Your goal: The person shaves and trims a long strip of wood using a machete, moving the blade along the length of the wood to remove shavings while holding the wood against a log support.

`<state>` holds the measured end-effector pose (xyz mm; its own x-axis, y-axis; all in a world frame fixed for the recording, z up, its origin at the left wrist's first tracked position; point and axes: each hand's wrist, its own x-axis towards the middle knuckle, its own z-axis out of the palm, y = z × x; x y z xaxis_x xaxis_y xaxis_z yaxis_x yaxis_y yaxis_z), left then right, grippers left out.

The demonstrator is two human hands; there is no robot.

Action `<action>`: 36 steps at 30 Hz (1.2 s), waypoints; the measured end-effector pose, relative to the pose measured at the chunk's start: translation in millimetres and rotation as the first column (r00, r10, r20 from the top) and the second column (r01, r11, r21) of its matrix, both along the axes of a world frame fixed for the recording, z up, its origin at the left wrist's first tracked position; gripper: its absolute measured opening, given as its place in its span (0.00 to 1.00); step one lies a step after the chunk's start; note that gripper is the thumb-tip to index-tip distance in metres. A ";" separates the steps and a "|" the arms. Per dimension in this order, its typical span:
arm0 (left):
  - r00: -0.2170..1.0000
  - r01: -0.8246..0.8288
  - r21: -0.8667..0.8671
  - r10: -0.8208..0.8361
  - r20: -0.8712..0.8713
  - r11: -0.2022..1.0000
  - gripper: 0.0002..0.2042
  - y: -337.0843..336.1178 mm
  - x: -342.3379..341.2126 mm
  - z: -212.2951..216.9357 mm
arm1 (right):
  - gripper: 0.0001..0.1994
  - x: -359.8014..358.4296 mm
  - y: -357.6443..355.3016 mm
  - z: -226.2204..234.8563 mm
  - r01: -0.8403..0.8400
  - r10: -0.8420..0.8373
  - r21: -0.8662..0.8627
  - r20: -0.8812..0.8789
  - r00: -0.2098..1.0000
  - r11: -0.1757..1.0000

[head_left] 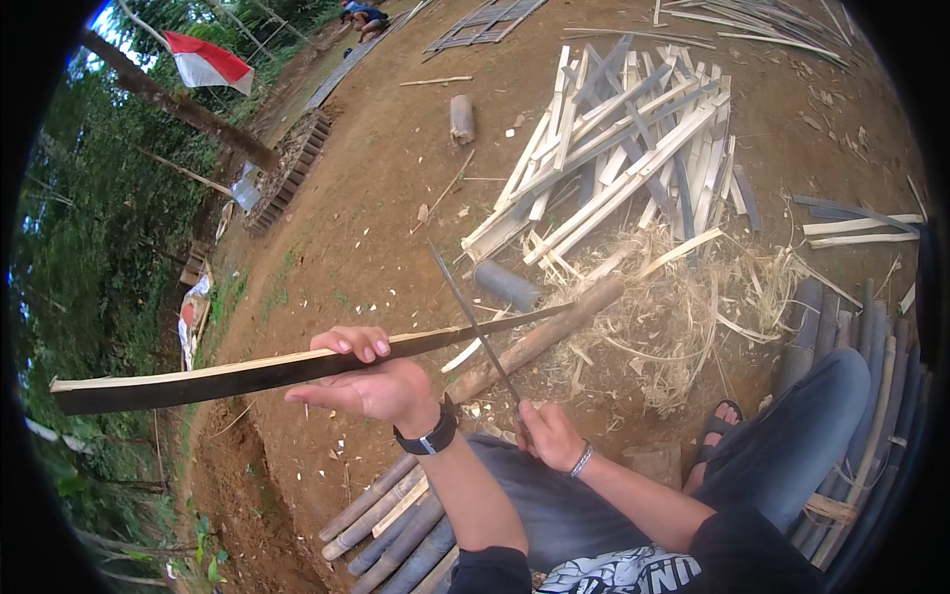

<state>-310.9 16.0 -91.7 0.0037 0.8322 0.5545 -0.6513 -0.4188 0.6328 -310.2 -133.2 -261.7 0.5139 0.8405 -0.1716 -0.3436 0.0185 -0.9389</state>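
My left hand [371, 381], palm up, grips a long split bamboo strip [188, 383] with a dark skin and a pale cut edge. Its fingers curl over the top edge. The strip slants across in front of me, its far end reaching a brown log [539, 342] on the ground. In my right hand [552, 436] is the handle of a long-bladed machete [490, 354]. The dark blade points up and away, crossing in front of the strip; whether the two touch I cannot tell. Pale shavings [683, 342] lie around the log.
Beyond the log is a heap of split bamboo strips [633, 158]. A short dark bamboo piece [507, 285] lies before it. Bamboo poles [881, 396] lie at my right, and more poles [396, 535] at lower left. A person [366, 20] crouches far off near a flag [210, 64].
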 end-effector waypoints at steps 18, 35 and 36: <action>0.986 -0.154 -0.101 0.147 -0.078 0.983 0.29 -18.6 9.9 3.3 | 0.33 12.8 -11.3 -13.3 -0.025 -0.010 -0.156 -0.218 0.976 0.987; 0.999 -0.022 -0.062 0.019 -0.043 0.998 0.29 -12.3 -7.2 -3.3 | 0.34 18.9 3.2 -44.7 -0.016 -0.030 -0.113 -0.397 0.917 0.993; 0.999 0.005 -0.052 -0.007 -0.045 0.999 0.29 -12.0 -8.4 -4.5 | 0.34 14.3 8.1 -23.4 -0.018 -0.014 -0.073 -0.413 0.910 0.997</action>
